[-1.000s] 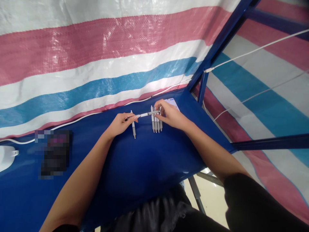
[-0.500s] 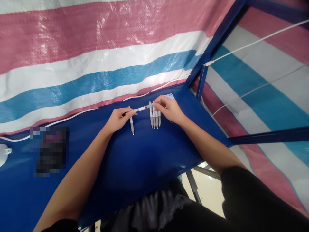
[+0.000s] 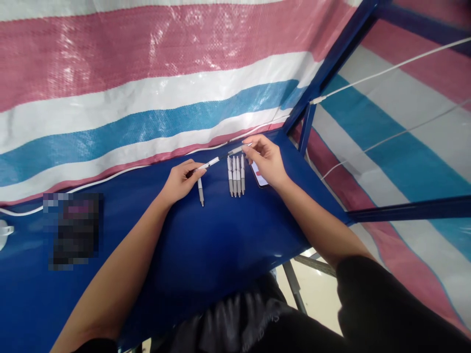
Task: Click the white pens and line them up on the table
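My left hand (image 3: 184, 179) is closed, pinching the white pen barrel (image 3: 211, 162) between thumb and fingers. In a pinch of my right hand (image 3: 268, 161) is the pen's grey front section (image 3: 235, 151), its tip pointing right. A thin dark length, apparently the refill (image 3: 222, 156), shows between the two parts, which are apart. Just below my left fingertips lies a white-and-grey pen (image 3: 200, 192), its upper end hidden by the hand. Several similar pens (image 3: 236, 177) lie side by side, tips toward me, below the right hand's part.
A phone (image 3: 262, 180) lies partly under my right hand on the blue table (image 3: 221, 235). At left are a blurred dark object (image 3: 77, 230) and a white item (image 3: 4, 234). A white cable (image 3: 110, 175) runs along the striped sheet behind; a blue frame post (image 3: 307, 125) stands at right.
My right hand has moved right and slightly up with the grey front section, drawing it away from the white barrel. More of the phone and the row of pens now shows.
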A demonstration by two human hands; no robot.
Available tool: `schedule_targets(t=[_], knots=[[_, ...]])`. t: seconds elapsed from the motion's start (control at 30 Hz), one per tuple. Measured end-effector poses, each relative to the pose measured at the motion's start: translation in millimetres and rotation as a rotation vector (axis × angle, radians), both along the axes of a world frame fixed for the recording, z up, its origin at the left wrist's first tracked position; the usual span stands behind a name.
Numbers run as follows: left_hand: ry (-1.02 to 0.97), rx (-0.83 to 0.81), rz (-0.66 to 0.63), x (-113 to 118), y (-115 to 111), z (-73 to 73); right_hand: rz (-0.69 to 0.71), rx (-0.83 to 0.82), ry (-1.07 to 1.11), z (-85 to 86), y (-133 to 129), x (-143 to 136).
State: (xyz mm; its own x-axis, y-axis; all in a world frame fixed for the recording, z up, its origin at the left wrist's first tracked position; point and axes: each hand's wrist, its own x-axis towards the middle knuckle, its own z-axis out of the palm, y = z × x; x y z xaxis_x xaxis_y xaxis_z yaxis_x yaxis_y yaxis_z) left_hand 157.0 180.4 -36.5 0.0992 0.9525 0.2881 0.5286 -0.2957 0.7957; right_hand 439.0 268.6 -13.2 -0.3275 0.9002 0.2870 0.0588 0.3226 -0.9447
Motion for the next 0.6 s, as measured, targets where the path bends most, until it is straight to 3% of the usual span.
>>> schedule_targets(t=[0.23,0.4,0.6], knots=[[-0.025,0.013,0.012,0,2,-3.3,-0.032,-0.118,0.163,-8.2,14,-1],[-0.031,0.000,0.022,0,3,-4.0,-0.070,-0.124,0.161,-7.1,19,4],[-0.051,-0.016,0.040,1,2,-3.9,0.009,-0.093,0.150,-6.6,11,0]])
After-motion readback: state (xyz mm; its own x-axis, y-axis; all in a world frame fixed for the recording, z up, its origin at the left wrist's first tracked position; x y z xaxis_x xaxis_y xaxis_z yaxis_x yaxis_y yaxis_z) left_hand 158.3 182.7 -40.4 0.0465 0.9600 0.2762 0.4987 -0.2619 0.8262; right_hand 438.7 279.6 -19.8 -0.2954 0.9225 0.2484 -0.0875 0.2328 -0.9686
